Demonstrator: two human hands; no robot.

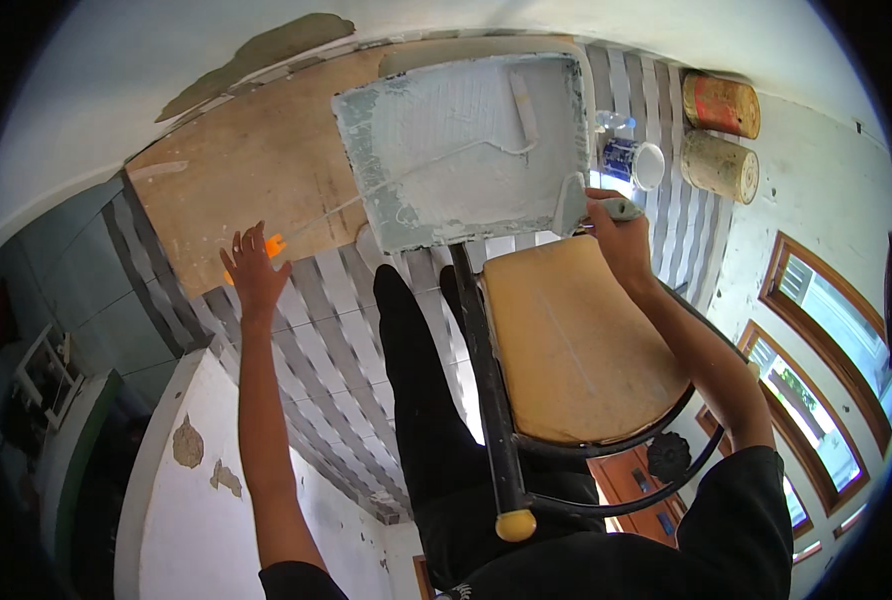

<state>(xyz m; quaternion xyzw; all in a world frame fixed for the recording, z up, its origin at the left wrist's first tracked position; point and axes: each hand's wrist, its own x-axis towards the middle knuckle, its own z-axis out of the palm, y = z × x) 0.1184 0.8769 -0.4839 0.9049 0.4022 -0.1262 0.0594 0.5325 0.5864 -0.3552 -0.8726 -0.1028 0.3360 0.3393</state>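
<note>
A large paint tray (pixel 351 140), coated in pale grey-white paint, lies ahead of me. In its far right part rests a paint roller (pixel 523 108), whose long bent wire runs left across the tray to an orange handle (pixel 277 244). My left hand (pixel 256 280) is over that handle with its fingers spread; whether it touches the handle I cannot tell. My right hand (pixel 621 240) is closed around a paintbrush (pixel 570 205), whose paint-covered bristles are at the tray's near right corner. Its handle end (pixel 622 209) sticks out to the right of my fingers.
A folding chair (pixel 576 350) with a yellowish seat and black frame stands close before me. A brown board (pixel 256 150) lies left of the tray on striped tiles. Right of it are a blue-and-white bucket (pixel 633 162), a clear bottle (pixel 614 121) and two worn cans (pixel 718 166) by the wall.
</note>
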